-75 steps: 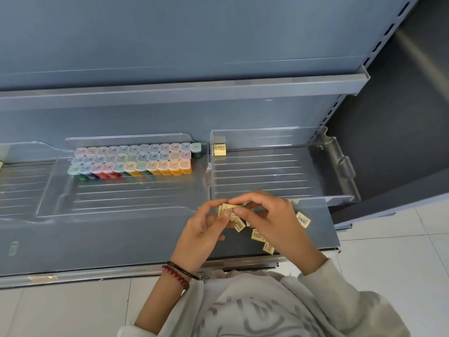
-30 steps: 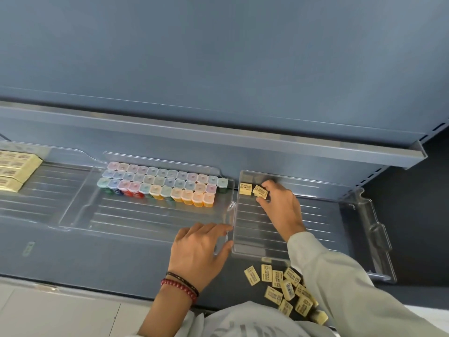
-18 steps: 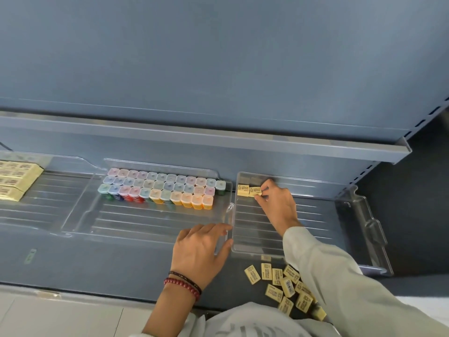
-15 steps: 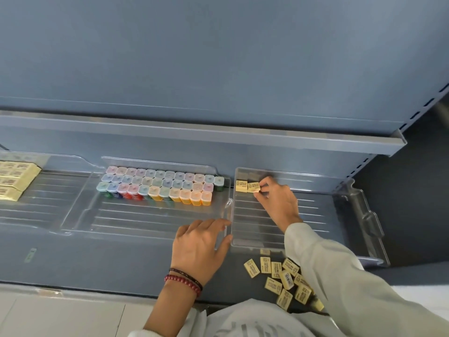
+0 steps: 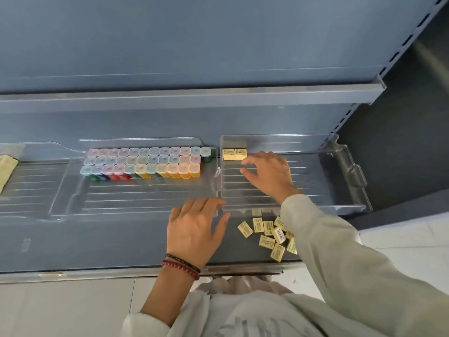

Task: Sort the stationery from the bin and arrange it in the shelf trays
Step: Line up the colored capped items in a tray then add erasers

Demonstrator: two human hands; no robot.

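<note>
Two erasers (image 5: 234, 154) sit in the clear tray's (image 5: 323, 190) back-left corner. Both hands are empty and relaxed: right hand (image 5: 267, 176) beside them, left hand (image 5: 194, 229) flat at its front-left corner. The right sleeve (image 5: 315, 239) may sweep loose erasers (image 5: 258, 224) off the shelf (image 5: 97, 239).

Soft, even light leaves faint shadows. Pale glare streaks the clear plastic tray (image 5: 291, 142). Wide-angle distortion bows the blue-grey metal shelf (image 5: 194, 98).

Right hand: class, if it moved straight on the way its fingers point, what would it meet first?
Probably the nearer eraser of the pair in the tray's back left corner; the right hand points left towards it, though depth is unclear.
</note>
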